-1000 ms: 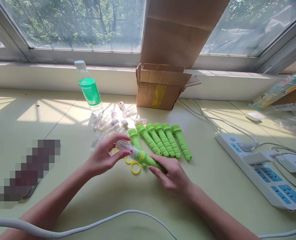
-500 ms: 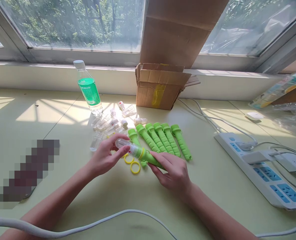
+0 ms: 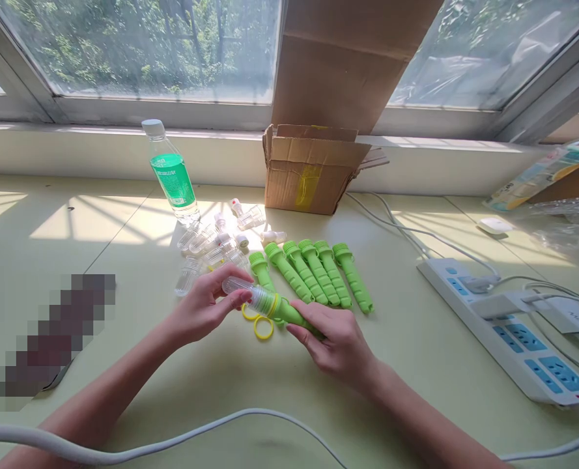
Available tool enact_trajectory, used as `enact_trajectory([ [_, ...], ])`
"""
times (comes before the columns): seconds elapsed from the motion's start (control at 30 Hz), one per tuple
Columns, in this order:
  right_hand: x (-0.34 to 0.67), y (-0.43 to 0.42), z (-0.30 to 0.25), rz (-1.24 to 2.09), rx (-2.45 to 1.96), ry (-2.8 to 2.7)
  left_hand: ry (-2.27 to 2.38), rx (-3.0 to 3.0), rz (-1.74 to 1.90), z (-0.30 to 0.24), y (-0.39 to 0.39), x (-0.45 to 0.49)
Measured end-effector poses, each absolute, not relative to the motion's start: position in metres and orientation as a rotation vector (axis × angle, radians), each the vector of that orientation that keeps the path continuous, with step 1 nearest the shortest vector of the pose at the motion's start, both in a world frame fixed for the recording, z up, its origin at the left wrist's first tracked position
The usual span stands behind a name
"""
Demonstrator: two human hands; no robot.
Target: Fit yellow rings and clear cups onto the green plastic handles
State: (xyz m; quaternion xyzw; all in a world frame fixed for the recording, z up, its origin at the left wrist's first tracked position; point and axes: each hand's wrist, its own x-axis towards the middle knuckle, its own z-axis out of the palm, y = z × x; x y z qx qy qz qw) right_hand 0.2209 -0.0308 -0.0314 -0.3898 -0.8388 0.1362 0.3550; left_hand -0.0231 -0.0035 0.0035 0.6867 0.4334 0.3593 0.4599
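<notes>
My left hand [image 3: 202, 309] pinches a clear plastic cap [image 3: 240, 287] that sits on the threaded end of a green ribbed handle [image 3: 289, 313]. My right hand [image 3: 337, 344] is closed round that handle's lower part. A yellow ring sits at the joint between cap and handle. Just under the hands lie loose yellow rings [image 3: 262, 327]. Behind them several more green handles [image 3: 318, 273] lie side by side, and a heap of clear caps and small white parts [image 3: 211, 244] lies further left.
A water bottle with a green label [image 3: 169, 172] stands at the back left. An open cardboard box [image 3: 311, 169] stands by the window wall. A white power strip [image 3: 508, 332] with cables lies right. A white cable [image 3: 172, 443] runs across the near edge.
The hands and the handle have shifted slightly left and away from me; the left fingers have changed their grip on the clear cap. Nothing else moved.
</notes>
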Motion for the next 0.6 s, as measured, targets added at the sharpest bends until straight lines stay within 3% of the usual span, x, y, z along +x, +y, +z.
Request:
enact_trajectory([
  [0.2,0.223,-0.030,-0.017,1.315,-1.111,-1.944,1.007,1.773,0.876,0.004,-0.004,-0.026],
  [0.27,0.223,-0.029,-0.016,1.408,-1.117,-1.923,1.015,1.825,0.885,0.006,-0.004,-0.026],
  [0.37,0.222,-0.031,-0.021,1.100,-1.120,-2.010,1.058,1.870,0.879,0.009,-0.004,-0.026],
  [0.6,0.218,-0.037,-0.035,-0.141,-0.913,-2.312,1.194,1.573,0.686,0.009,-0.007,-0.016],
])
